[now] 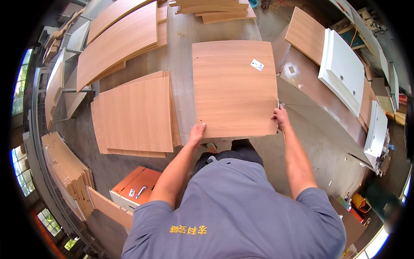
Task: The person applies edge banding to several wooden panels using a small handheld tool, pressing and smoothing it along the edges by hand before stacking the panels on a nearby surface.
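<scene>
In front of me lies a square wood-grain board [235,90] with small holes near its corners. A white label [257,64] is stuck near its far right corner. My left hand [196,134] grips the board's near left corner, thumb on top and the other fingers hidden beneath. At the right edge, toward the near corner, my right hand [281,118] is closed round a small slim object with a metallic glint, too small to name. It lies against or close beside the board's edge.
Stacked wood-grain panels lie left [136,114], far left [120,45] and at the back [213,7]. White panels [345,71] rest on a brown-topped bench [315,93] at the right. An orange-lidded box [138,185] and upright boards [69,172] stand near left.
</scene>
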The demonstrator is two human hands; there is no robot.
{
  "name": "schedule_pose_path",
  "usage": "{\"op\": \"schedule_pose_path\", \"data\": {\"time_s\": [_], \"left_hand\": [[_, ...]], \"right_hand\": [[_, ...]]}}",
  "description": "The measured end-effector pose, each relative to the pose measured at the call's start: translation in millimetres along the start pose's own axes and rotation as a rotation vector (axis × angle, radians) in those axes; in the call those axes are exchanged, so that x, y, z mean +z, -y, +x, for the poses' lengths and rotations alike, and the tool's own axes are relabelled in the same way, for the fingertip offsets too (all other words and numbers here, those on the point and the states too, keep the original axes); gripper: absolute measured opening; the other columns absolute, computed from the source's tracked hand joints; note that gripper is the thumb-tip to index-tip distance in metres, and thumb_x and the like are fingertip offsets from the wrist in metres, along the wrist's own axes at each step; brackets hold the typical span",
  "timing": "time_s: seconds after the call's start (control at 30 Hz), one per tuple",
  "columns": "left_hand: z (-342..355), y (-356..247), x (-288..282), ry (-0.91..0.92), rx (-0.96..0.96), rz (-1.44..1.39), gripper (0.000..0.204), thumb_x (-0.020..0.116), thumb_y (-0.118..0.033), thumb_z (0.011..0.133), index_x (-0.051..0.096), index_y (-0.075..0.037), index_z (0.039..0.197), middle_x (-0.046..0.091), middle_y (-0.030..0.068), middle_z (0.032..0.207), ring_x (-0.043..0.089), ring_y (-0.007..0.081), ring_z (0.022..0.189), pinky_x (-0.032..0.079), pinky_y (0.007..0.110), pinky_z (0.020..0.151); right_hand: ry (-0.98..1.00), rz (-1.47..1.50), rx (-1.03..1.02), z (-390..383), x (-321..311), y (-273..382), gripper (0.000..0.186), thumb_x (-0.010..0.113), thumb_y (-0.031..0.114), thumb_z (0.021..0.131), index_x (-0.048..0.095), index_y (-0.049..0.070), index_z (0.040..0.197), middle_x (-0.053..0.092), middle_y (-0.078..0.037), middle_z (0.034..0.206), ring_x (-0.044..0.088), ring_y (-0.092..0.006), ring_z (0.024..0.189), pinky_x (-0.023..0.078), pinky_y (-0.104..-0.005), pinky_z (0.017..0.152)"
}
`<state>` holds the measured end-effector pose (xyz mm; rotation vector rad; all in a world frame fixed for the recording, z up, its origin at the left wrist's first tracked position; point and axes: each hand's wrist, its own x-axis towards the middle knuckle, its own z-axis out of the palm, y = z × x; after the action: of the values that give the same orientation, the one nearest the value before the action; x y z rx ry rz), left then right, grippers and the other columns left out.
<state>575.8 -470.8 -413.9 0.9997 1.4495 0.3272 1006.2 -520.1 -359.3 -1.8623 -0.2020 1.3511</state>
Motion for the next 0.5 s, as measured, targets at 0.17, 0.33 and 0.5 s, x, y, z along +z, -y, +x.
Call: {"op": "schedule_pose_path", "data": {"time_s": [0.17, 0.33, 0.5], "left_hand": [[-13.0, -19.9, -35.1, 0.042, -0.032, -0.065, 0.052, 0.059, -0.044, 0.098, 0.055, -0.002, 0.129, 0.064, 0.0076, 0.119, 0.057, 0.016, 0.107, 0.044, 0.035, 0.095], [-45.6, -1.2, -48.6, 0.003, -0.05, -0.043, 0.048, 0.057, -0.039, 0.1, 0.057, 0.0, 0.127, 0.064, 0.0087, 0.121, 0.057, 0.0167, 0.108, 0.045, 0.034, 0.095], [-70.4, 60.1, -56.9, -0.027, -0.168, 0.037, 0.057, 0.053, -0.045, 0.101, 0.054, 0.003, 0.131, 0.063, 0.013, 0.125, 0.054, 0.0212, 0.118, 0.04, 0.036, 0.104]], "right_hand": [[0.072, 0.05, -0.01, -25.7, 20.1, -21.5, 0.057, 0.051, 0.008, 0.081, 0.047, 0.005, 0.138, 0.058, -0.006, 0.08, 0.061, -0.0172, 0.05, 0.037, -0.0258, 0.039], [0.092, 0.046, -0.061, -52.5, 33.1, -32.0, 0.063, 0.053, 0.008, 0.078, 0.045, 0.003, 0.14, 0.061, -0.008, 0.085, 0.06, -0.0169, 0.052, 0.044, -0.028, 0.042], [0.148, -0.078, -0.078, -65.4, 32.5, -45.6, 0.063, 0.055, 0.009, 0.084, 0.044, 0.009, 0.146, 0.063, -0.007, 0.078, 0.061, -0.0133, 0.051, 0.039, -0.024, 0.039]]}}
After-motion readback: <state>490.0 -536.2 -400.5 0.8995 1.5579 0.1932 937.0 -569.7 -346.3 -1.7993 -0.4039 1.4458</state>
